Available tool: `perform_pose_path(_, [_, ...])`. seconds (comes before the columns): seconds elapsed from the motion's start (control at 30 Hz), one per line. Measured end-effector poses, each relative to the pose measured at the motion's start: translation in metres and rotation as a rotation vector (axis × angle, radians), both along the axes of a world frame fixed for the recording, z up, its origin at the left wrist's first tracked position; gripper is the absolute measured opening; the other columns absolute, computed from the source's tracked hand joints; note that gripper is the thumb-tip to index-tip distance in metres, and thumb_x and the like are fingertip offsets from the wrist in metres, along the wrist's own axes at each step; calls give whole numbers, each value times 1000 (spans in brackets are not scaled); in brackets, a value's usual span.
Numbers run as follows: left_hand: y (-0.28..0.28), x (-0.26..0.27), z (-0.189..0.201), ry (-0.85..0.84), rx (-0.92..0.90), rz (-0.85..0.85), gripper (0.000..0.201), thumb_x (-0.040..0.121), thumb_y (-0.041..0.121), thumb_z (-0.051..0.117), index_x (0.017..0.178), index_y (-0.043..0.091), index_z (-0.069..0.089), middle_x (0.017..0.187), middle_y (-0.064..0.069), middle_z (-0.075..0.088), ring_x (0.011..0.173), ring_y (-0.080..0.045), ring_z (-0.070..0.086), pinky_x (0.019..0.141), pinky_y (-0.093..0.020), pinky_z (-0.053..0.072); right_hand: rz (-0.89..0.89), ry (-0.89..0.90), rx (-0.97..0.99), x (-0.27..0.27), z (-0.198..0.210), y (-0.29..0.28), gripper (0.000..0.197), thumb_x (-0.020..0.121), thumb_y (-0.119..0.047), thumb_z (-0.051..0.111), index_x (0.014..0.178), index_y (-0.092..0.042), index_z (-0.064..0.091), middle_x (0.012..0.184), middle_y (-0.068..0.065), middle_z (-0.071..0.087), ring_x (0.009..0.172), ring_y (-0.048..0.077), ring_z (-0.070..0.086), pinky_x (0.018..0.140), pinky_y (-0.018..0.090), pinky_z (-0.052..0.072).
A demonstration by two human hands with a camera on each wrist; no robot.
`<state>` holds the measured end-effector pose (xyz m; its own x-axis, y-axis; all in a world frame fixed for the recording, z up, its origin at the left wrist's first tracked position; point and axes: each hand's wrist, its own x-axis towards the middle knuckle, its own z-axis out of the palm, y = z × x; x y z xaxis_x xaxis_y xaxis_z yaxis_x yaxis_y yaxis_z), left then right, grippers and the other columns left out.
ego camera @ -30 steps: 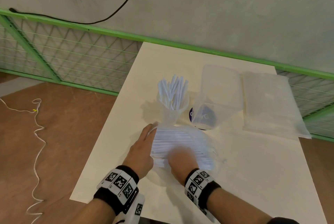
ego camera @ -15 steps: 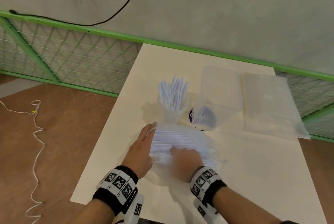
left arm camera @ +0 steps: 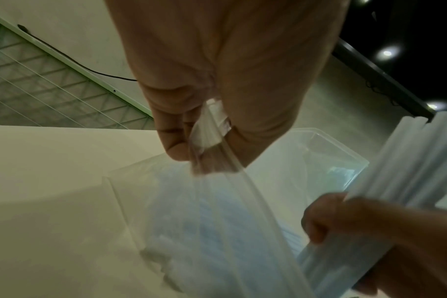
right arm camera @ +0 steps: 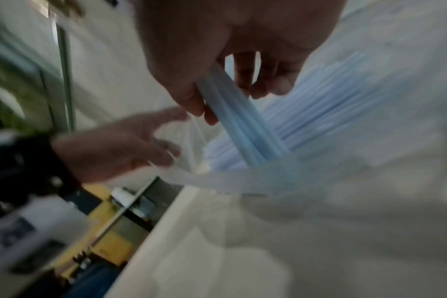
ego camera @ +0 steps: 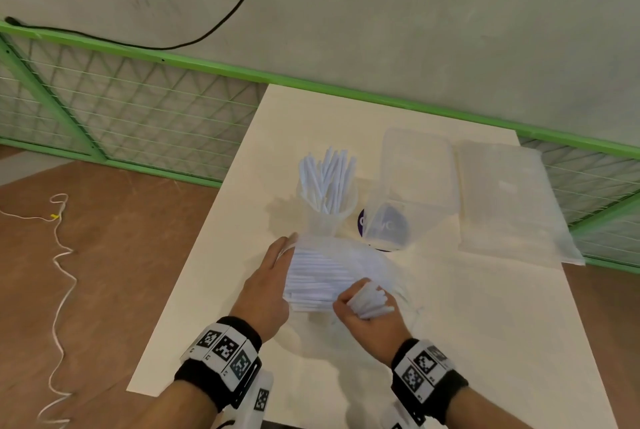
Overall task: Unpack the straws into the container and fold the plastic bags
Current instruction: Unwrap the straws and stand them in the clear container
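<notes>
Right, your left hand [ego camera: 264, 284] pinches the open edge of the plastic bag [ego camera: 343, 269], thumb and fingers curled on the film, holding it at the table's [ego camera: 485, 342] centre. Your right hand [ego camera: 369, 316] is fisted round a bundle of straws [ego camera: 370, 298] at the bag's 5 o'clock corner; the wrist view is blurred, so they're probably partway out. At the bag's 12 o'clock stands the container [ego camera: 329, 217], straws upright inside.

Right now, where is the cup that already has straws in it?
In the head view the cup stands upright mid-table, just beyond the bag of straws, with a clear container on its right.
</notes>
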<state>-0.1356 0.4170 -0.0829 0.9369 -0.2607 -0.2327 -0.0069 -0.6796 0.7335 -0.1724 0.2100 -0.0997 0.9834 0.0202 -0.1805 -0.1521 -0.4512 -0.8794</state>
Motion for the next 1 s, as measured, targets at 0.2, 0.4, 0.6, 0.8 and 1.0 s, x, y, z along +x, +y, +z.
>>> perform_pose_path(0.2, [0, 1, 1, -11, 9, -6, 103, 70, -17, 45, 152, 38, 15, 157, 21, 9, 130, -14, 43, 96, -23, 44, 80, -26, -66, 45, 58, -4, 19, 81, -12, 68, 65, -3, 61, 61, 5, 63, 57, 7, 58, 57, 21, 46])
perform_pose_path(0.4, [2, 2, 2, -11, 8, -17, 102, 70, -17, 44, 152, 38, 15, 156, 24, 8, 123, -15, 48, 97, -28, 46, -14, -447, -119, 115, 202, -7, 11, 79, -13, 69, 69, -13, 67, 52, -13, 59, 51, 3, 57, 56, 15, 44])
perform_pose_path(0.6, [4, 2, 2, -18, -4, -19, 103, 71, -17, 45, 152, 39, 13, 157, 23, 8, 129, -13, 44, 101, -26, 44, -102, -576, -166, 159, 215, 10, 12, 76, -18, 65, 69, -8, 67, 59, -2, 63, 52, 9, 60, 57, 27, 53])
perform_pose_path(0.8, [2, 3, 3, -47, 31, -26, 98, 73, -15, 46, 153, 34, 15, 158, 20, 8, 135, -13, 38, 96, -19, 39, 37, -162, -362, 167, 126, 22, 40, 78, -38, 77, 106, -10, 68, 102, 4, 68, 89, 14, 63, 76, 29, 50])
perform_pose_path(1.0, [3, 4, 4, -21, 27, -20, 99, 74, -15, 47, 153, 35, 13, 158, 22, 6, 136, -11, 37, 96, -16, 33, -128, -304, -276, 156, 128, 16, 67, 80, -47, 74, 135, -20, 48, 120, -3, 42, 113, 16, 49, 98, 34, 45])
